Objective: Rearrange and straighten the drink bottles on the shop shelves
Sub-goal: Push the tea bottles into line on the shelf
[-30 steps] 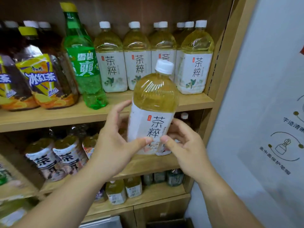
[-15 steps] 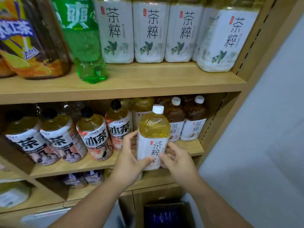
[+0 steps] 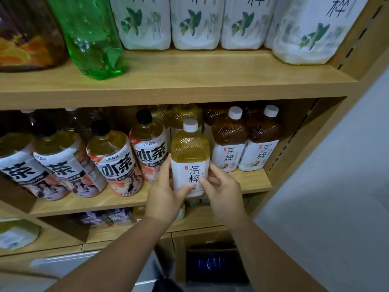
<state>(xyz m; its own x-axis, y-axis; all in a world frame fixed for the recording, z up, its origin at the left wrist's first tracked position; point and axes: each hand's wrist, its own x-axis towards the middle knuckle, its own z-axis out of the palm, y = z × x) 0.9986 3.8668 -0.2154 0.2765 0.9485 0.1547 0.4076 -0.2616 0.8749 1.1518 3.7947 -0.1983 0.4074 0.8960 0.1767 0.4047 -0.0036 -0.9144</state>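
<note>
A yellow tea bottle (image 3: 190, 152) with a white cap and white label stands upright at the front of the middle shelf (image 3: 252, 180). My left hand (image 3: 164, 192) grips its lower left side, thumb across the label. My right hand (image 3: 223, 190) holds its lower right side. Two brown tea bottles (image 3: 229, 142) with white caps stand just to its right. Several black-capped tea bottles (image 3: 109, 157) lean to its left.
The top shelf (image 3: 189, 81) carries a row of large white-label tea bottles (image 3: 195, 22), a green soda bottle (image 3: 92, 39) and a dark iced-tea bottle (image 3: 27, 39). A wooden side panel (image 3: 299, 148) closes the right. Lower shelves hold small bottles; a dark box (image 3: 212, 262) sits below.
Both hands have carried the yellow tea bottle down from in front of the top shelf to the middle shelf. My view has dropped and moved closer.
</note>
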